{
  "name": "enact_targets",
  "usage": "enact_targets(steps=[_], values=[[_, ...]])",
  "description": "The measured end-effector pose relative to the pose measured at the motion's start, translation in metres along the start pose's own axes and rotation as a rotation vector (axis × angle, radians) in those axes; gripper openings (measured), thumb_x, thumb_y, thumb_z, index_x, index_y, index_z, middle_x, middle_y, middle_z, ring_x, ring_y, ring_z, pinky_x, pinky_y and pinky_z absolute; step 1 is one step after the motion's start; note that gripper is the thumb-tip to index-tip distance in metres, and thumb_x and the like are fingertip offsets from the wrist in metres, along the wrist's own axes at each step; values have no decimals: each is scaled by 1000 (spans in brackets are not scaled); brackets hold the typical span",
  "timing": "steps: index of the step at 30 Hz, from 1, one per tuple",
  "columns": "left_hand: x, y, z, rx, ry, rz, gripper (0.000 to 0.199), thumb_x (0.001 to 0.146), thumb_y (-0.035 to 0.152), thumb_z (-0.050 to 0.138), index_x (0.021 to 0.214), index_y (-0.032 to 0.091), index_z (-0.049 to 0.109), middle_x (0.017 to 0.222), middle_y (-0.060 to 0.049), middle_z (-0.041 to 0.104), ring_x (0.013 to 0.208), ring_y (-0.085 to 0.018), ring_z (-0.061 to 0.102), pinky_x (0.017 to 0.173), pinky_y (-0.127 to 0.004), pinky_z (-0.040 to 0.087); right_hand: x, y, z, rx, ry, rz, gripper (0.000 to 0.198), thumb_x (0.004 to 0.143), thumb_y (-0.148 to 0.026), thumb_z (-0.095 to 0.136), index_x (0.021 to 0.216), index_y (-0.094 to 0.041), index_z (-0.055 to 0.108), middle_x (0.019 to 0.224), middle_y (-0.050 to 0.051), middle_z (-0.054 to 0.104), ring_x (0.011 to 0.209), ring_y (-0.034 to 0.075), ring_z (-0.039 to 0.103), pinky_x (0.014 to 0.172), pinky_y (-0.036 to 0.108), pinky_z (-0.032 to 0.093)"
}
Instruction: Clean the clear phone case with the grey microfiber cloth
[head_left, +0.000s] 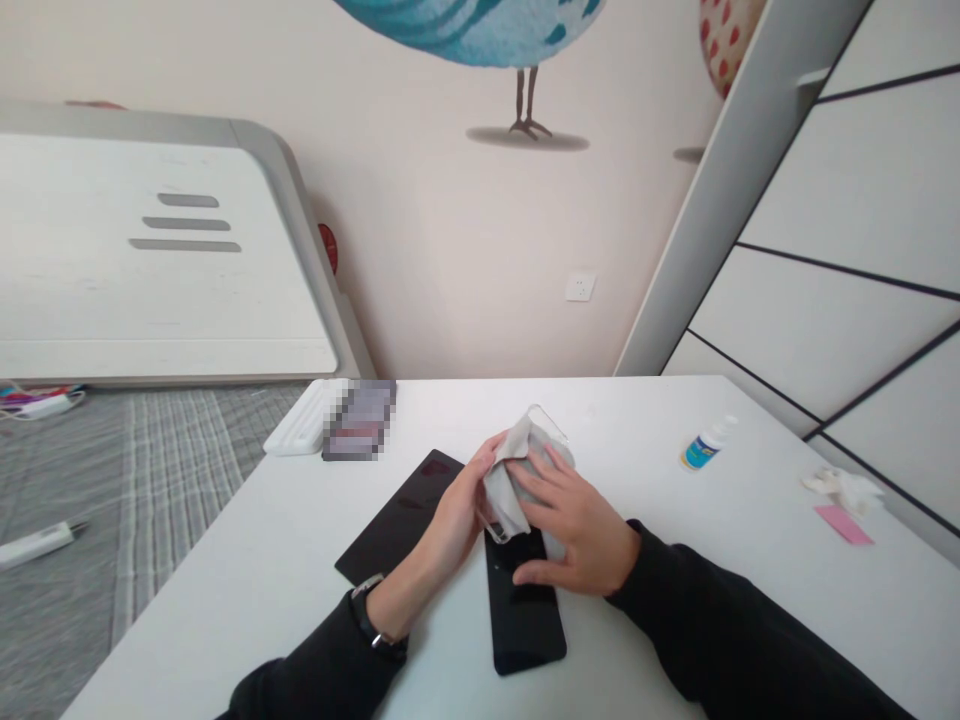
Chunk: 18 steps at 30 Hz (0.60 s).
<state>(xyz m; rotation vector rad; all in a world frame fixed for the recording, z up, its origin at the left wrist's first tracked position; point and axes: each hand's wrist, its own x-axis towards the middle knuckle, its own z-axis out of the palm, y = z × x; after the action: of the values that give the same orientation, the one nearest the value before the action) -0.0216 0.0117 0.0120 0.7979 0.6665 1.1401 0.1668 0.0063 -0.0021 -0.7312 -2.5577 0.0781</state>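
My left hand [461, 510] is closed around the left side of a clear phone case [496, 534], most of it hidden by a light grey cloth [506, 500]. Only the case's thin transparent edges show, above the cloth and at its lower left corner. My right hand [566, 515] presses the cloth against the case, fingers bent over the fabric and thumb pointing left. Beneath the hands a black smartphone [529, 625] lies flat on the white table [300, 580]. Left of it is a dark tablet [401, 520], partly covered by my left hand.
A white case [300, 420] and a blurred-out flat item [360, 420] lie at the table's far left corner. To the right are a small bottle with a blue label [705, 446], crumpled tissue [847, 488] and a pink slip [844, 524]. A bed [172, 500] adjoins the table's left.
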Motion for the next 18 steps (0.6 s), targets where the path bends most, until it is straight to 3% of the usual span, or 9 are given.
enact_targets(steps=[2, 4, 9, 13, 15, 18], values=[[1, -3, -1, -7, 32, 20, 33, 89, 42, 70, 117, 25, 77, 125, -1, 75, 122, -23, 63, 105, -28, 45, 1, -4, -1, 35, -40, -67, 75, 98, -75, 45, 143, -17, 59, 156, 16, 53, 153, 39, 35, 126, 65, 20], [2, -5, -1, -7, 44, 11, 31, 90, 41, 70, 114, 23, 78, 120, -2, 77, 121, -24, 63, 106, -28, 44, 2, -6, -2, 29, -55, -62, 71, 100, -72, 44, 144, -19, 58, 154, 14, 56, 153, 37, 36, 126, 65, 20], [3, 0, 0, 3, 6, -57, 36, 88, 40, 68, 119, 22, 75, 106, -5, 77, 81, -20, 69, 69, -28, 54, 1, 1, -3, -81, 2, 161, 62, 106, -62, 40, 151, -21, 50, 155, 12, 55, 151, 38, 40, 122, 73, 21], [1, 8, 4, 9, -39, -67, 43, 86, 43, 69, 125, 24, 72, 118, -7, 72, 84, -22, 71, 66, -31, 57, -1, 11, -3, -169, 101, 312, 67, 107, -60, 34, 155, -15, 45, 160, 17, 48, 150, 42, 39, 120, 77, 21], [-1, 9, 5, 16, -51, -66, 45, 85, 43, 70, 126, 24, 71, 122, -8, 71, 86, -23, 71, 69, -32, 58, -1, 11, -2, -158, 106, 310, 75, 105, -66, 34, 155, -11, 44, 162, 21, 43, 152, 44, 35, 119, 77, 21], [-1, 6, 4, 17, -39, -31, 43, 86, 44, 71, 125, 24, 71, 124, -7, 72, 96, -24, 71, 76, -31, 57, 0, 5, 0, -67, 26, 182, 86, 98, -77, 40, 154, -13, 47, 165, 20, 38, 155, 46, 26, 120, 78, 19]])
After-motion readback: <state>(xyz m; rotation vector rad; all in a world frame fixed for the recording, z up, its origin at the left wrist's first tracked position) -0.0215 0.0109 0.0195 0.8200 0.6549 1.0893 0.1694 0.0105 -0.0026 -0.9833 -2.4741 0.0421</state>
